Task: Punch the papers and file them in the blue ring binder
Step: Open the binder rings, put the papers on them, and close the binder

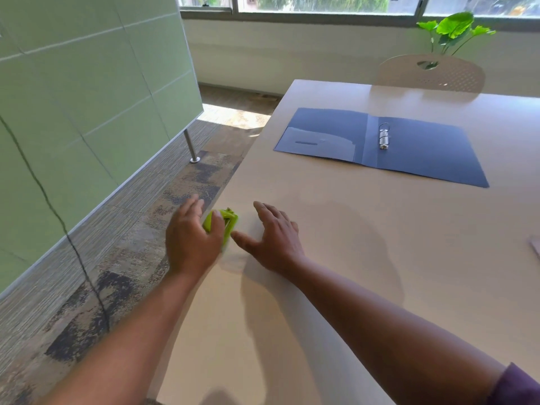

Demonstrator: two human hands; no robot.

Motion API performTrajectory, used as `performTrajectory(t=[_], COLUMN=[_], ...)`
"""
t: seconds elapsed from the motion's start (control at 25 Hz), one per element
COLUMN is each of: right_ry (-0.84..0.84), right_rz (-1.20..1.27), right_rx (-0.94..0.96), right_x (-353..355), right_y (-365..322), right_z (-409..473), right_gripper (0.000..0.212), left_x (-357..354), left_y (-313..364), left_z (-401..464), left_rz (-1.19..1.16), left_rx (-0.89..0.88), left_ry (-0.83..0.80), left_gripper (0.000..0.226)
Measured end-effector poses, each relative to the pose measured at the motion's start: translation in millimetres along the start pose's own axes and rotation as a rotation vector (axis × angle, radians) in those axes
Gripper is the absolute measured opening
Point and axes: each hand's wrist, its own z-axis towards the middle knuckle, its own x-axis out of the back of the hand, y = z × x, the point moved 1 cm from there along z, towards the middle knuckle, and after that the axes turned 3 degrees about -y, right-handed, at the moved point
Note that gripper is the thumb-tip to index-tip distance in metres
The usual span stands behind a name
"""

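Observation:
A small lime-green hole punch sits at the table's left edge. My left hand covers its left side, with the thumb curled onto its top. Just right of the punch, my right hand rests flat on the table with fingers spread and nothing in it. The blue ring binder lies open further back, its metal rings standing at the spine. A pale corner of paper shows at the right frame edge.
The beige table ends just left of my left hand, with carpeted floor below. A green partition panel on a metal leg stands to the left. Behind the table are a white chair and a leafy plant.

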Motion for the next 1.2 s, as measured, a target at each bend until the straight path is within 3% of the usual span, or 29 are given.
performTrajectory(t=[0.12, 0.24, 0.52, 0.72, 0.96, 1.2], right_ry=[0.091, 0.198, 0.358, 0.452, 0.215, 0.055], right_rz=[0.007, -0.075, -0.209, -0.204, -0.412, -0.455], right_rx=[-0.049, -0.142, -0.363, -0.43, -0.463, -0.516], right_x=[31.3, 76.1, 170.7, 201.6, 205.2, 214.0], right_y=[35.7, 88.4, 215.0, 263.1, 282.2, 293.6], right_z=[-6.0, -8.9, -25.3, -2.9, 40.3, 63.4], right_gripper=[0.074, 0.065, 0.053, 0.05, 0.082, 0.089], left_x=[-13.7, -52.8, -158.1, -211.0, -253.7, -268.5], left_y=[31.7, 78.5, 169.1, 213.7, 241.7, 245.5], left_z=[7.4, 13.0, 19.6, 53.8, 100.9, 116.8], left_rz=[0.056, -0.017, -0.029, 0.023, 0.162, 0.36], left_rx=[-0.256, -0.432, -0.573, -0.632, -0.571, -0.41], left_ry=[0.052, -0.039, -0.3, -0.358, -0.478, -0.754], left_gripper=[0.054, 0.054, 0.061, 0.06, 0.065, 0.084])
